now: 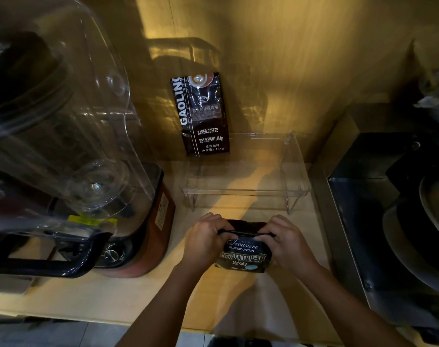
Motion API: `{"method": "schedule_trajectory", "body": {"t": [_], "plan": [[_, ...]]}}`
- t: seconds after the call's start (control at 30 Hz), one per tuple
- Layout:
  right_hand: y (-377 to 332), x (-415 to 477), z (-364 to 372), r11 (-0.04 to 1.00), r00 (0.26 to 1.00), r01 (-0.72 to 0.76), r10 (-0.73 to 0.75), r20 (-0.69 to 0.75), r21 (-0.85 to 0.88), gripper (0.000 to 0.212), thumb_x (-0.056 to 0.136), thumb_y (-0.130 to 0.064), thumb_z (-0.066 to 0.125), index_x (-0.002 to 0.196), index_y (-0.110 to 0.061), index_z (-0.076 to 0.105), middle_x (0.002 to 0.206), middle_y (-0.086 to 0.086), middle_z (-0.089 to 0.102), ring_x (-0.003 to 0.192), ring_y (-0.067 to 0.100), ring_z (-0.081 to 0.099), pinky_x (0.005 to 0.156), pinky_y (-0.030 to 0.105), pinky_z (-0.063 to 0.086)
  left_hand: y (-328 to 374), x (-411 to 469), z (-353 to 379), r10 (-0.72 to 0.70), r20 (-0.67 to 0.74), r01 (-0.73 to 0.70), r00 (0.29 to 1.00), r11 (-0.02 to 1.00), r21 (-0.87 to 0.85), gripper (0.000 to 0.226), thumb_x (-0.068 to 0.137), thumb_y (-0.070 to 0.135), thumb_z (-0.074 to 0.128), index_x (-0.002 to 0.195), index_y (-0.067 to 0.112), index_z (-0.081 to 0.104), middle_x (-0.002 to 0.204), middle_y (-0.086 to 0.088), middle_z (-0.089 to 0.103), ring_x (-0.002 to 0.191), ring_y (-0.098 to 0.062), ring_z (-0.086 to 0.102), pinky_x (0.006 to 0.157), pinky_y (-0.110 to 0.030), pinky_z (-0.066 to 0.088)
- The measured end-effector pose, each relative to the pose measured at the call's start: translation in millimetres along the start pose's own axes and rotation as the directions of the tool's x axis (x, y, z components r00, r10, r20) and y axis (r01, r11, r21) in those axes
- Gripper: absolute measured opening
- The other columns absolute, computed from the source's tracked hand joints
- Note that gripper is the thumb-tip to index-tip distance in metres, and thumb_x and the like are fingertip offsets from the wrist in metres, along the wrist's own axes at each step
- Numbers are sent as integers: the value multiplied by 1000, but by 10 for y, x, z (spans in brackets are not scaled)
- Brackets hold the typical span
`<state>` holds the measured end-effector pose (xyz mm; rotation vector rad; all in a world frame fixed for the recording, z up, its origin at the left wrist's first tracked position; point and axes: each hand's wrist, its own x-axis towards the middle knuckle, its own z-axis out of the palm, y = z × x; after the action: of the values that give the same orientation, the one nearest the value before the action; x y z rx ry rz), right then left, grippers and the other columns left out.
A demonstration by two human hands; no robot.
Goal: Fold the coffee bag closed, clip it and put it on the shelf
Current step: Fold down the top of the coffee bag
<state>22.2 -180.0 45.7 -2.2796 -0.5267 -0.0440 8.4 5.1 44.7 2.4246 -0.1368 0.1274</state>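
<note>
Left hand and right hand both pinching folded top of coffee bag, fingers curling closed over fold. Fold's long axis running hand to hand. Clear shelf sitting just beyond fingertips. Clip not visible.

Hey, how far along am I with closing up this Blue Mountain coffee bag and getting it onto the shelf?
In hand: the left hand and right hand both grip the top of the Blue Mountain coffee bag on the counter, its top edge apparently being folded over. Left to do: no clip is visible on the bag. The clear shelf behind it holds only the Gaoling coffee bag, so placing remains.
</note>
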Motion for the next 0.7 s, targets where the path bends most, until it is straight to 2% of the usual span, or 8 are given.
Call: {"method": "schedule_trajectory", "body": {"t": [0.13, 0.23, 0.3, 0.43, 0.53, 0.63, 0.7], "plan": [[21, 45, -12, 997, 998, -63, 62, 31, 49, 4, 75, -3, 68, 74, 0, 66, 75, 6, 55, 78, 21, 52, 64, 17, 37, -7, 26, -3, -17, 24, 18, 1000, 1000, -24, 4, 72, 19, 72, 74, 17, 69, 75, -2, 69, 79, -17, 57, 70, -37, 47], [27, 85, -64, 994, 991, -104, 101, 87, 36, 9, 77, -13, 68, 83, -6, 67, 83, 5, 59, 85, 17, 52, 72, 23, 38, -38, 49, -21, -39, 53, 42, 998, 997, -61, 5, 73, 19, 71, 77, 17, 71, 78, -2, 70, 81, -18, 58, 73, -41, 49], [11, 80, -94, 996, 993, -74, 70, 94, 39, 10, 77, -12, 68, 86, -6, 69, 84, 10, 63, 86, 20, 53, 74, 25, 38, -61, 43, -37, -35, 53, 40, 998, 995, -87, 6, 74, 18, 71, 79, 19, 71, 79, -2, 71, 80, -16, 59, 73, -41, 50], [9, 38, -70, 1000, 1000, -15, 15, 20, -7, 5, 75, 0, 67, 78, -1, 70, 74, 18, 65, 76, 29, 57, 68, 25, 38, -118, 53, -86, -51, 103, 65, 993, 989, -135, 10, 76, 17, 70, 85, 22, 71, 86, 1, 73, 81, -10, 62, 74, -32, 52], [21, 39, -17, 999, 999, -10, 8, -41, -39, 2, 72, 3, 69, 72, 2, 68, 67, 20, 63, 70, 33, 57, 64, 29, 41, -127, 105, -115, -96, 144, 120, 985, 979, -166, 10, 77, 16, 69, 86, 19, 70, 86, 0, 73, 78, -6, 62, 70, -17, 49], [28, 50, 4, 998, 998, 15, -19, -61, -60, 7, 70, 6, 70, 66, 3, 65, 62, 20, 61, 65, 31, 56, 60, 30, 39, -122, 127, -129, -116, 165, 140, 979, 981, -137, 11, 78, 15, 67, 89, 14, 70, 88, -4, 73, 79, -9, 62, 65, -3, 39], [23, 52, 2, 997, 998, 34, -38, -51, -64, 7, 71, 4, 69, 66, 2, 65, 62, 19, 60, 66, 27, 54, 60, 29, 38, -131, 121, -131, -111, 161, 130, 981, 985, -111, 11, 79, 17, 67, 89, 14, 70, 88, -3, 73, 78, -8, 60, 64, -3, 38]]}}
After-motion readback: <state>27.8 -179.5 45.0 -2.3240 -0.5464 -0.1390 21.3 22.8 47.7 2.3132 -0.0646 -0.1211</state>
